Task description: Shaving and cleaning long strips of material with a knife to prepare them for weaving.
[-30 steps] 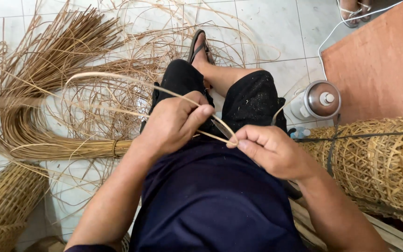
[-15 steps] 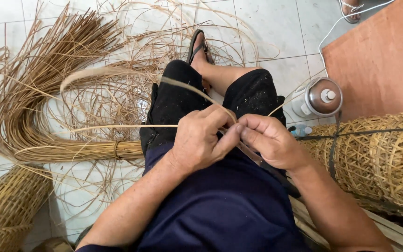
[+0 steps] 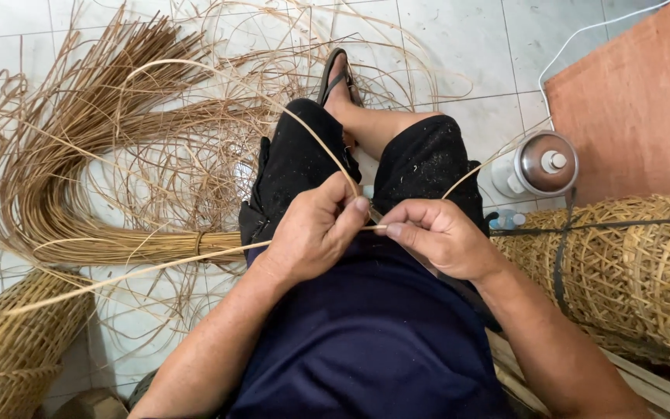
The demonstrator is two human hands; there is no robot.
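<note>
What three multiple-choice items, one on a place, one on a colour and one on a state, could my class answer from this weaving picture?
1. Where does the spray can stand?
A. On the tiled floor by the person's right knee
B. On the person's lap
C. Inside a basket

2. What colour are the person's shorts?
A. White
B. Black
C. Red

3. How is the thin cane strip held?
A. Lying loose on the floor
B. In one hand only
C. Pinched between both hands

Answers:
1 A: it stands on the floor tiles beside the woven roll.
2 B: the cloth over both thighs is black.
3 C: the left hand and right hand both grip it over the lap.
</note>
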